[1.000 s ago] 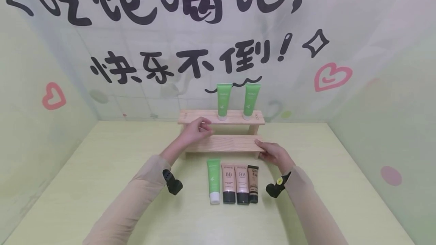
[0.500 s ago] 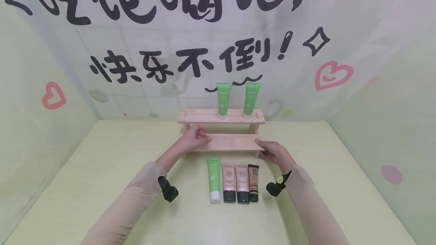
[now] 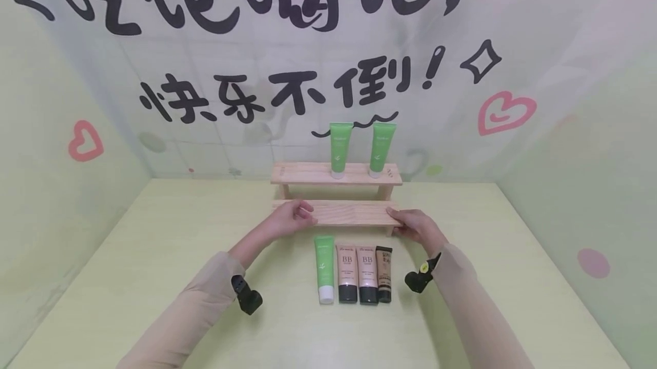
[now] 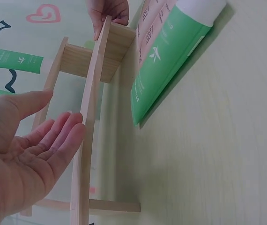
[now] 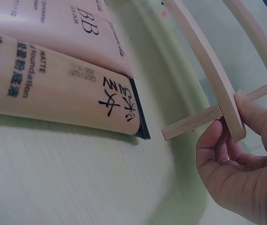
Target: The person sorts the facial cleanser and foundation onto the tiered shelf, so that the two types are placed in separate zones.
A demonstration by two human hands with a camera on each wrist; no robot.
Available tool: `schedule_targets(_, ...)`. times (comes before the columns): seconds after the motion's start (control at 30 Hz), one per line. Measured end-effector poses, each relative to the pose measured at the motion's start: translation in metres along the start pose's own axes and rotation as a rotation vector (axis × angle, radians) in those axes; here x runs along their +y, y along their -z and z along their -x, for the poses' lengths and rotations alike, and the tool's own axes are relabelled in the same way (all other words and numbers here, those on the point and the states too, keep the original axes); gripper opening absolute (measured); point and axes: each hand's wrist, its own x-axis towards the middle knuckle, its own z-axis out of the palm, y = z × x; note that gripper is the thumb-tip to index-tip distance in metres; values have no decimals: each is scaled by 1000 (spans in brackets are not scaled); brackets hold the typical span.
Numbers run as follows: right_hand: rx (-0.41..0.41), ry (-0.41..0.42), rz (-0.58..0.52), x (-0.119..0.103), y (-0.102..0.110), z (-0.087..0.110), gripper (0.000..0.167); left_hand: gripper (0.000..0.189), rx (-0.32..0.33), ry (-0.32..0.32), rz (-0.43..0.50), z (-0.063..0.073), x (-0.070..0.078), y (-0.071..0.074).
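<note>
A two-tier wooden display stand (image 3: 354, 213) stands near the back wall. My right hand (image 3: 420, 225) grips the right end of its lower board, thumb on top and fingers curled beneath in the right wrist view. My left hand (image 4: 33, 154) is over the left part of that lower board, palm up, fingers loosely bent and holding nothing. Two green tubes (image 3: 339, 149) stand upright on the upper board. On the table in front lie a green tube (image 3: 325, 269) with a white cap, two pink BB cream tubes (image 3: 347, 272) and a tan foundation tube (image 5: 63, 84), side by side.
The pale yellow table (image 3: 169, 243) runs to a printed back wall (image 3: 231, 146) with black lettering. Side walls (image 3: 575, 203) close in the left and right. A black wrist camera (image 3: 246, 295) sits on each sleeve.
My left hand has moved down and slightly left, from near the upper board to the lower one. My right hand keeps its grip on the stand. The tubes stay where they were.
</note>
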Motion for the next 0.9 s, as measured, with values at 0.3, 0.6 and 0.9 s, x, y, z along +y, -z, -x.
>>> schedule_targets(0.3, 3, 56, 88, -5, -1, 0, 54, 40, -157, -22, 35, 13, -12, -5)
schedule_targets(0.6, 35, 124, 188, -2, -2, -2, 61, 46, -196, 40, 17, 21, -21, -18)
schedule_targets(0.9, 70, 127, 214, 1, -1, -3, 60, 59, -160, 121, -58, 28, -22, -37)
